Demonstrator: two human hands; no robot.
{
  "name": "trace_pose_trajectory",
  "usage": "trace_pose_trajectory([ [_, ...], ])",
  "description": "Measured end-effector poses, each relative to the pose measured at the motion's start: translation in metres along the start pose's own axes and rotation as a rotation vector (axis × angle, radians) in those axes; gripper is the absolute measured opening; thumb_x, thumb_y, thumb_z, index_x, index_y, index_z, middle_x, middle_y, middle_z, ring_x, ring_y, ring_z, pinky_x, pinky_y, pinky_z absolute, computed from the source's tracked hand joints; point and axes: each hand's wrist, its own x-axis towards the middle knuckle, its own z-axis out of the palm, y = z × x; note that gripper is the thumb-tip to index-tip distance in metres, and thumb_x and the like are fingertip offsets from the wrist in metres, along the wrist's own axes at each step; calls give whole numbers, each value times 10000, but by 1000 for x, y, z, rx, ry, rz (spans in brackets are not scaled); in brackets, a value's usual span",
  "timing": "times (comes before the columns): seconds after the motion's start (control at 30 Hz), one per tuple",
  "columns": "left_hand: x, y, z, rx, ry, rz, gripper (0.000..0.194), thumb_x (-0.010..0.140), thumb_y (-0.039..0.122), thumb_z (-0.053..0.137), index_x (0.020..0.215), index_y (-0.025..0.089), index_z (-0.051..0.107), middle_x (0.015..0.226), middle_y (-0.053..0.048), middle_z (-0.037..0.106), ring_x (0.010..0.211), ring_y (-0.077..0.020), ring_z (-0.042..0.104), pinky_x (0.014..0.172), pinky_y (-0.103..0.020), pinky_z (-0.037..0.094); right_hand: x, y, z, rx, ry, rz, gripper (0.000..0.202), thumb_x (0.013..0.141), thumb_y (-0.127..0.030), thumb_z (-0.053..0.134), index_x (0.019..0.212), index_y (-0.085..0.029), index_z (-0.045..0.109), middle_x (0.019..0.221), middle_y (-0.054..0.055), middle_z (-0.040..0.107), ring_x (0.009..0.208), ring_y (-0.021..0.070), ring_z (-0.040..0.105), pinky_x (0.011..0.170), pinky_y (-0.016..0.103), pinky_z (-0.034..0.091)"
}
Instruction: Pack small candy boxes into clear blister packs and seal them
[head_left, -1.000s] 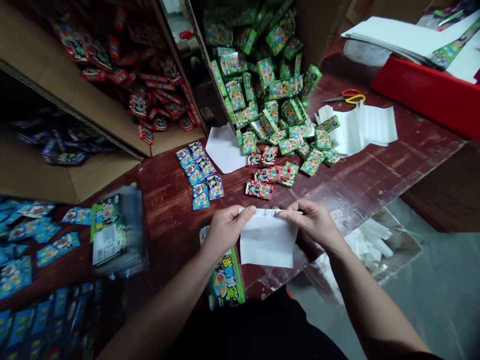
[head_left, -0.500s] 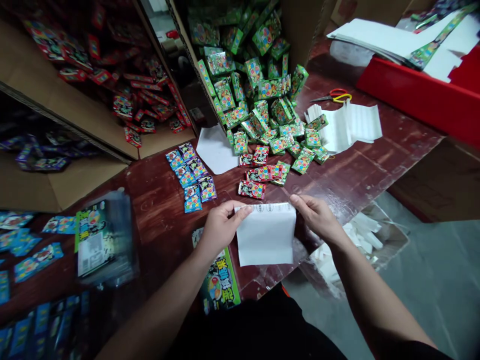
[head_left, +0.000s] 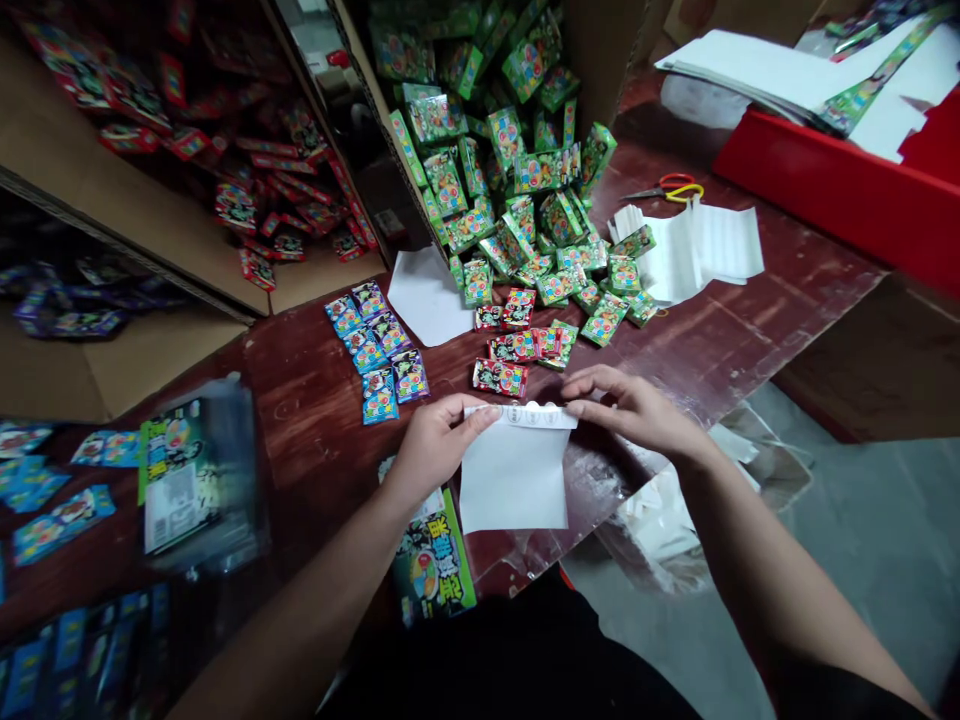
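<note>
A white sticker sheet (head_left: pixel 514 480) with round printed labels along its folded top edge hangs over the table's front. My left hand (head_left: pixel 439 440) pinches its top left corner between thumb and fingers. At the top right corner, my right hand (head_left: pixel 637 408) has its thumb on the edge, with the fingers curled above it. Just beyond the sheet lie small red candy packets (head_left: pixel 501 378). Blue and purple packets (head_left: pixel 379 340) are set out in a group to the left. Below my left wrist is a green and black printed package (head_left: pixel 439 565), partly covered by my arm.
Green candy boxes (head_left: pixel 559 215) spill from a carton at the back. Another carton holds red packets (head_left: pixel 289 190). Scissors (head_left: pixel 679 190) and a white paper stack (head_left: pixel 705 255) lie right of them. Clear printed sleeves (head_left: pixel 202 480) are at left; a bag of paper scraps (head_left: pixel 667 525) sits below the table edge.
My right hand has shifted left along the sheet's top edge, its fingers now raised more. The top edge is folded over further, showing more round labels. The view has turned slightly.
</note>
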Motion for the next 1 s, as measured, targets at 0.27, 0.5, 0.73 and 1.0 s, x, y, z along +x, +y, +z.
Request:
trace_pose_trajectory([
  [0.27, 7, -6, 0, 42, -65, 18, 288, 879, 453, 694, 925, 176, 756, 874, -35, 764, 759, -170, 658, 667, -248, 473, 5, 0, 2, 58, 241, -122, 122, 902, -397, 709, 906, -285, 756, 1144, 59, 680, 1177, 252, 605, 1048, 445, 459],
  [0.5, 13, -5, 10, 45, -99, 11, 305, 887, 470, 672, 956, 187, 764, 911, -49, 773, 783, -193, 670, 678, -268, 482, 10, -11, 19, 101, -9, -60, 568, 921, -364, 677, 1457, -317, 497, 922, 25, 713, 889, 209, 662, 856, 407, 544],
  [0.73, -17, -20, -34, 410, 167, 116, 530, 758, 502, 811, 1214, 255, 699, 1190, -82, 735, 1149, -311, 580, 1018, -441, 412, -1, -29, 17, 314, 318, -78, 632, 810, -242, 806, 1392, -342, 580, 884, 25, 658, 834, 190, 620, 785, 358, 548],
  [1.0, -87, -32, -92, 475, 109, 45, 106, 860, 225, 672, 939, 216, 743, 1038, -44, 735, 1013, -228, 647, 1038, -446, 418, 30, -76, 83, 380, -48, -99, 576, 854, -274, 775, 1385, -312, 558, 879, 18, 657, 811, 176, 631, 771, 354, 562],
])
